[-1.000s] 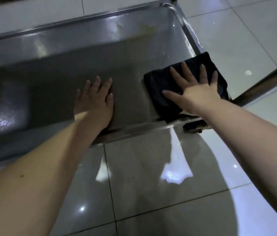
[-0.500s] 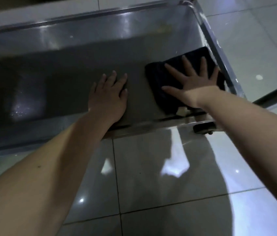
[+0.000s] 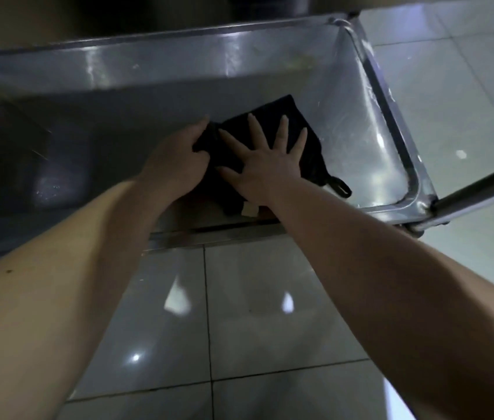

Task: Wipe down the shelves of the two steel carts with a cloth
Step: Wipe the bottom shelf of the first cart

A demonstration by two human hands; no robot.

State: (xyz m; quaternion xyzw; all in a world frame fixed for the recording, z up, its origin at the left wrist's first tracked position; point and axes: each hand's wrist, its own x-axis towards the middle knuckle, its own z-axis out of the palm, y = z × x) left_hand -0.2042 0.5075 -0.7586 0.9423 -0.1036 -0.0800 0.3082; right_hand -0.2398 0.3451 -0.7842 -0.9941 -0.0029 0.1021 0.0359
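The cloth (image 3: 273,137), dark and folded, lies on the shelf (image 3: 136,110) of a steel cart, toward its right end and nearer the front rim than the back wall. A small loop hangs from its right corner, and a pale label shows at its near edge.

The right hand (image 3: 265,165) lies flat on top of the cloth with the fingers spread wide. It presses down and does not clench anything. The left hand (image 3: 179,159) is at the left edge of the cloth. Its fingers are curled around that edge, so it seems to pinch or gather the cloth there, but the fingertips are hidden and I cannot tell how firm this hold is.

The step in hand is, I think, the wiping of this shelf, with a pause to fold or turn the cloth with both hands. The right end of the shelf shines with streaks, while the left part lies in dark shadow, so I cannot judge how much of the shelf is wiped.

The next move probably calls for a tidy cloth under one flat palm, then long strokes toward the left side, with even pressure into the corners along the raised rim. The loop could catch at the rim, so it is better to keep it tucked.
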